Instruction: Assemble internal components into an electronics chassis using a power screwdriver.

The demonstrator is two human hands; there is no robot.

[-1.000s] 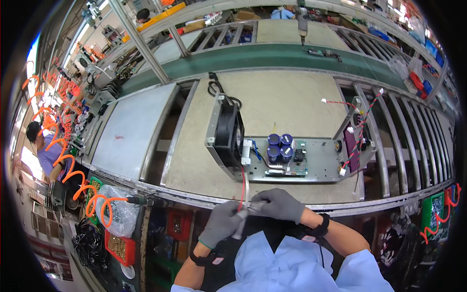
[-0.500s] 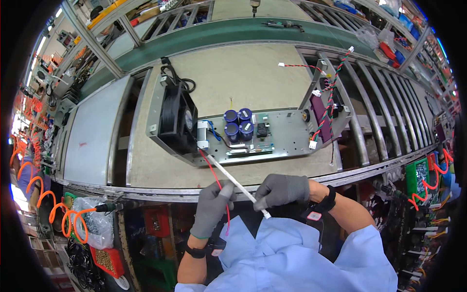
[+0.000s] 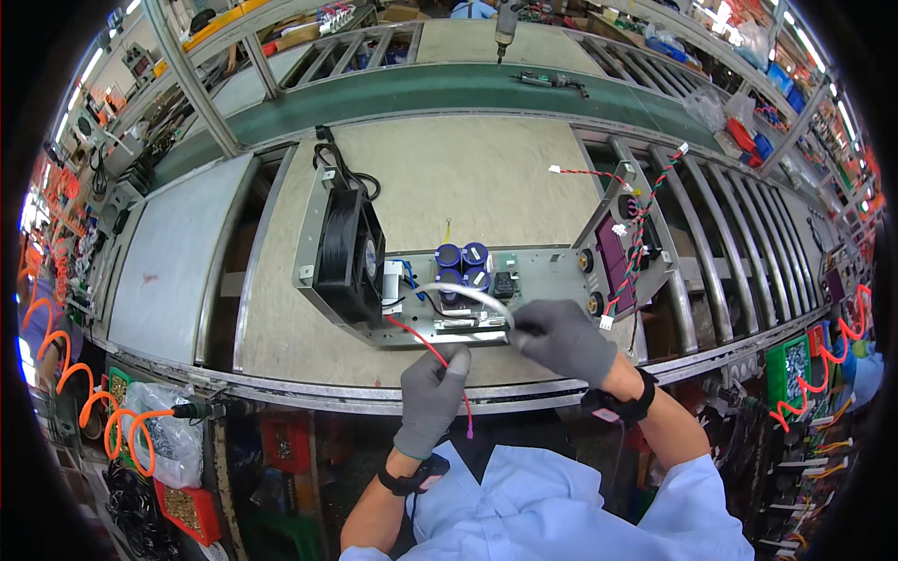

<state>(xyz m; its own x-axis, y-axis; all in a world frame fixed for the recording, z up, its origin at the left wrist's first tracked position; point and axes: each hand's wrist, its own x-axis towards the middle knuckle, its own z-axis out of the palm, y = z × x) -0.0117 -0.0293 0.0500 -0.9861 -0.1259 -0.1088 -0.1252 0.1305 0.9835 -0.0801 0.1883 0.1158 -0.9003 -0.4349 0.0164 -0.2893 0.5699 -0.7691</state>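
Observation:
My left hand [image 3: 432,395], in a grey glove, pinches a red wire [image 3: 414,335] whose loose end hangs below the fingers. The gloved right hand [image 3: 566,344] grips the end of a white sleeved cable [image 3: 465,291], which arches over the circuit board [image 3: 508,263]. Both leads come from the left part of an open metal chassis [image 3: 552,268], near a black fan [image 3: 352,254]. Blue capacitors [image 3: 462,266] stand in a cluster on the board. At the chassis's right end, a red, black and green twisted cable [image 3: 640,238] hangs over a purple board [image 3: 614,248].
Metal rollers [image 3: 720,243] lie right of the workbench board [image 3: 468,168]. A power screwdriver [image 3: 506,30] hangs above the green belt [image 3: 412,92], where another tool [image 3: 552,82] lies. Orange coiled hoses [image 3: 140,435] and red parts bins [image 3: 190,512] are at the lower left.
My right hand has moved forward and right, carrying the white cable's end up over the chassis, so the cable now bends. My left hand has shifted slightly right, still pinching the red wire.

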